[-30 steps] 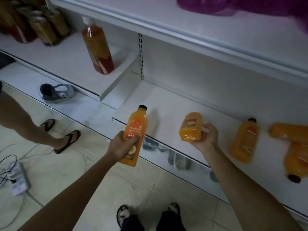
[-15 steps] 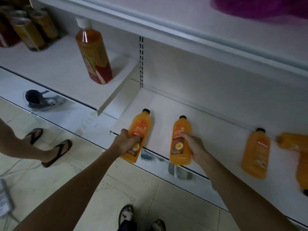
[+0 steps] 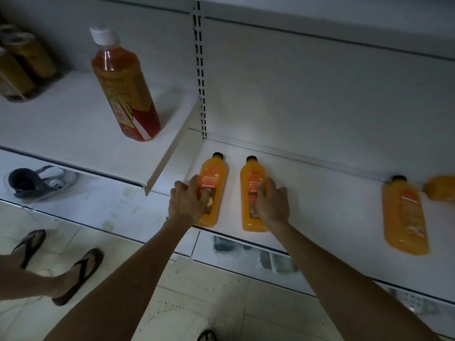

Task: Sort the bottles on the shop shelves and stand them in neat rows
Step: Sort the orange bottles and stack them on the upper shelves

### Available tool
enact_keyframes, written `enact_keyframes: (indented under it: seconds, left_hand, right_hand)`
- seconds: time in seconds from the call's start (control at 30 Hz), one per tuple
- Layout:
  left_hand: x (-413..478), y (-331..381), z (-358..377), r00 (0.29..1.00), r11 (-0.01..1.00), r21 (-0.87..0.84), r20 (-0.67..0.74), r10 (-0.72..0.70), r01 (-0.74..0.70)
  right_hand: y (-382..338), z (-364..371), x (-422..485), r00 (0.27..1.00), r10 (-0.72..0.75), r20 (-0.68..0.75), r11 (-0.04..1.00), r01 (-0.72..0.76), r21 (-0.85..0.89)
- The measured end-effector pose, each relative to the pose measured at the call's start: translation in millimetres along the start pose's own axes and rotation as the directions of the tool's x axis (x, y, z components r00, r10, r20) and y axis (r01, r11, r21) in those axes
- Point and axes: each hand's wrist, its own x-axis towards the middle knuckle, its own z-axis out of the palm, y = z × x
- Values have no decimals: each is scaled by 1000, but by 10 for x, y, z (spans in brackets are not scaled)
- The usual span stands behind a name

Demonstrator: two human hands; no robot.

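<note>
Two orange juice bottles with black caps stand side by side at the left end of the white lower shelf (image 3: 320, 207). My left hand (image 3: 187, 201) grips the left bottle (image 3: 214, 178) around its label. My right hand (image 3: 272, 205) grips the right bottle (image 3: 251, 183) the same way. A third orange bottle (image 3: 403, 217) stands further right on the same shelf. A fourth orange bottle (image 3: 440, 190) lies on its side at the right edge, partly cut off.
A tall tea bottle (image 3: 123, 87) with a white cap stands on the higher left shelf (image 3: 61, 134), with several dark cans (image 3: 22, 67) behind it. A shoe (image 3: 39, 183) lies on the bottom shelf. Another person's sandalled feet (image 3: 81, 274) stand at left on the tiled floor.
Both hands carried their orange bottles from the air onto the left end of the lower shelf and set them upright side by side. The view moved closer and lower.
</note>
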Motion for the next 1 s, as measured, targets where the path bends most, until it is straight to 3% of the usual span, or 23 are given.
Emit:
enact_keyframes:
  seconds: [0.1, 0.23, 0.43, 0.63, 0.83, 1.0]
  left_hand:
    - [60, 20, 10, 997, 994, -89, 40, 67, -63]
    - [-14, 65, -15, 987, 987, 44, -28, 155, -154]
    - [-356, 661, 88, 933, 933, 6, 5, 359, -359]
    - [-780, 1480, 696, 877, 874, -96, 21, 480, -476]
    - [-1272, 2382, 1464, 905, 889, -255, 97, 414, -380]
    - [-1449, 3093, 1931, 916, 899, -237, 74, 395, -369]
  right_hand:
    - [-32, 25, 17, 999, -17, 34, 997, 14, 76]
    - [35, -122, -47, 996, -62, 66, 973, 46, 225]
    - [643, -831, -43, 993, -23, -112, 902, 69, 427]
    - [1705, -1748, 146, 961, 39, -275, 945, 54, 324]
    - [2804, -2595, 205, 959, 69, -275, 975, -7, 220]
    - [3483, -3176, 320, 941, 72, -332, 994, -39, 103]
